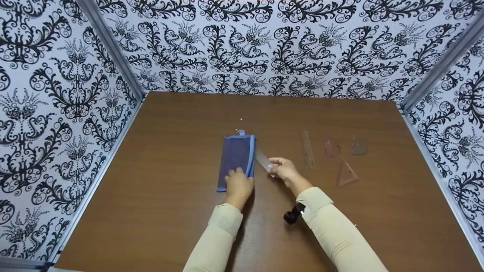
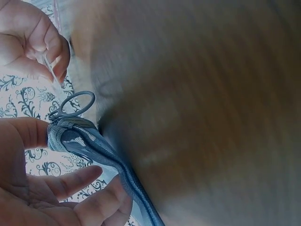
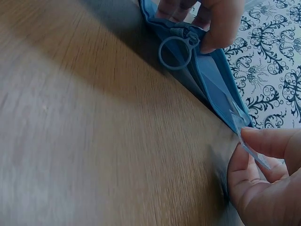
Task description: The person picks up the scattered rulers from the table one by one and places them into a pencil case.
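Observation:
A blue mesh zip pouch [image 1: 235, 155] lies lengthwise on the table, its zipped side facing right. My left hand [image 1: 239, 187] grips the near end of it, thumb and fingers on either side of the zip edge. Beside that thumb hangs the round ring of the zip pull [image 3: 161, 56]. The pouch's mouth gapes in the right wrist view. Between thumb and fingers my right hand [image 1: 285, 171] pinches a clear plastic ruler [image 1: 263, 160]. The ruler slants up and left, its far end at the pouch's open edge.
On the brown table [image 1: 170, 158], right of my hands, lie a second ruler [image 1: 307, 151], a pinkish clear drawing piece [image 1: 332, 148], a rounded clear piece [image 1: 358, 146] and a set square [image 1: 347, 175]. Patterned walls [image 1: 242, 49] stand behind and at both sides.

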`<state>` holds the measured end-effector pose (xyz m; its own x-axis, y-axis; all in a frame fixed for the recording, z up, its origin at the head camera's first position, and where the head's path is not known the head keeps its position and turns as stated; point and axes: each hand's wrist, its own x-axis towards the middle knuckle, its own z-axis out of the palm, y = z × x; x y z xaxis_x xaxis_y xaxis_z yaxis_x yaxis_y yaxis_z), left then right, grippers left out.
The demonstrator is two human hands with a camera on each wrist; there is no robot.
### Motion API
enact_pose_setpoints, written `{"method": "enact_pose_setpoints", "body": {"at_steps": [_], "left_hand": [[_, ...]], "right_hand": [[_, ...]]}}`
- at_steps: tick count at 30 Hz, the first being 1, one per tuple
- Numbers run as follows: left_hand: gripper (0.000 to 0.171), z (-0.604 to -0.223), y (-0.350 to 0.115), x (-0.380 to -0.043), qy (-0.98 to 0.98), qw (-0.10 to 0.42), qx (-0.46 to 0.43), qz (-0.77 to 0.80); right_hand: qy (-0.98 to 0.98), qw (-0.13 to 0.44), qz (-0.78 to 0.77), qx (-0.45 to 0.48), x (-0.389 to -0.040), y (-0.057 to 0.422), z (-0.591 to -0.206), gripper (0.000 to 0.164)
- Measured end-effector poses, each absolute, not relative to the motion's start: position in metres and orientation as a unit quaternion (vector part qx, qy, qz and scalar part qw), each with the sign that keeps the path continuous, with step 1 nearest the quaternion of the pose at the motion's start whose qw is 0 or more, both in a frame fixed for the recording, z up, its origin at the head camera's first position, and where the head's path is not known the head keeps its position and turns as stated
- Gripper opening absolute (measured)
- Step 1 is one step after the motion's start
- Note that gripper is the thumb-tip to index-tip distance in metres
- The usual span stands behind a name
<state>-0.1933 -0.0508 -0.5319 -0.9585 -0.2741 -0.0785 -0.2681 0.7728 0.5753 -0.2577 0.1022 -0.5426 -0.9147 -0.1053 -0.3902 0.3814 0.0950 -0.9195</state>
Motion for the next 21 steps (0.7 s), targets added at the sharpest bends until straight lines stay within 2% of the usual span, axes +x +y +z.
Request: {"method": "enact_pose_setpoints", "body": {"at_steps": [9,21], "left_hand": [[0.04,-0.533,-0.05,-0.193,-0.951,0.021,0.131,-0.281],[0.042,-0.535,-0.051,-0.196,-0.949,-0.001,0.14,-0.284]], "right_hand": [[0.706,0.186,-0.676,0.101,-0.26,0.095,-0.543,0.047],[0.697,0.183,-0.685,0.102,-0.263,0.083,-0.545,0.045]]}}
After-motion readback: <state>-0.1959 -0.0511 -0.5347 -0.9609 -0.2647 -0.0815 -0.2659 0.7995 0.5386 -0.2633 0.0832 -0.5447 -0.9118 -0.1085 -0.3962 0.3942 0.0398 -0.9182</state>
